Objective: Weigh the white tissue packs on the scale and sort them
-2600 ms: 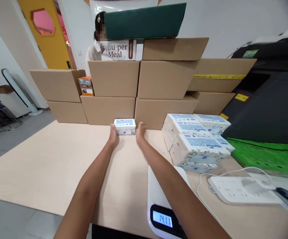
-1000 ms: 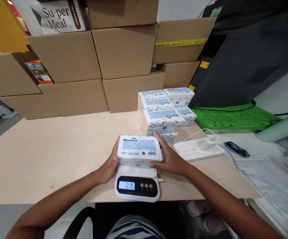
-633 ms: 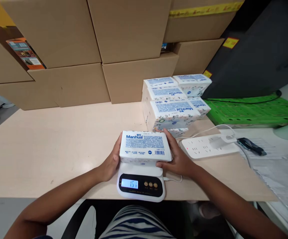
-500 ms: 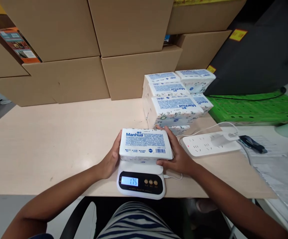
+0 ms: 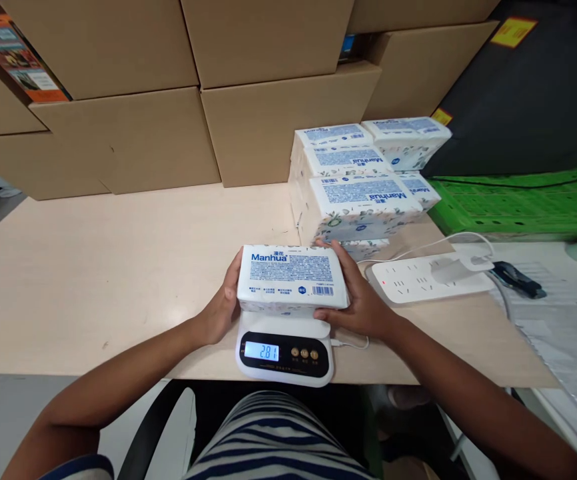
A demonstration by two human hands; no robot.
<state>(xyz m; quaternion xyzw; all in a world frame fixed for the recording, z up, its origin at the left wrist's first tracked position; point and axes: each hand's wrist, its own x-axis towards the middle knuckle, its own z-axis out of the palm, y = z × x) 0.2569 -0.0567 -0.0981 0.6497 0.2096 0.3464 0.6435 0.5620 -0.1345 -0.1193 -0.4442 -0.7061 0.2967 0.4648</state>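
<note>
A white pack of tissues [image 5: 291,277] with blue "Manhua" print rests over a white digital kitchen scale [image 5: 284,357], covering most of its platform. The scale's lit display reads 2.81. My left hand [image 5: 220,301] presses against the pack's left side, fingers along its edge. On the other side my right hand [image 5: 356,297] grips the pack's right end, thumb at the front and fingers behind. Beyond it, a stack of matching tissue packs [image 5: 363,193] stands toward the back of the table.
Cardboard boxes [image 5: 278,127] form a wall along the back of the pale table [image 5: 118,280]. A white power strip [image 5: 428,277] with a plug lies to the right, beside a dark object [image 5: 518,280]. Farther right are green crates [image 5: 518,203] and clear plastic wrap [image 5: 563,347].
The display reading has risen from about 1.75 to 2.81. Both hands stay on the tissue pack. The whole view has shifted slightly as the camera tilted down.
</note>
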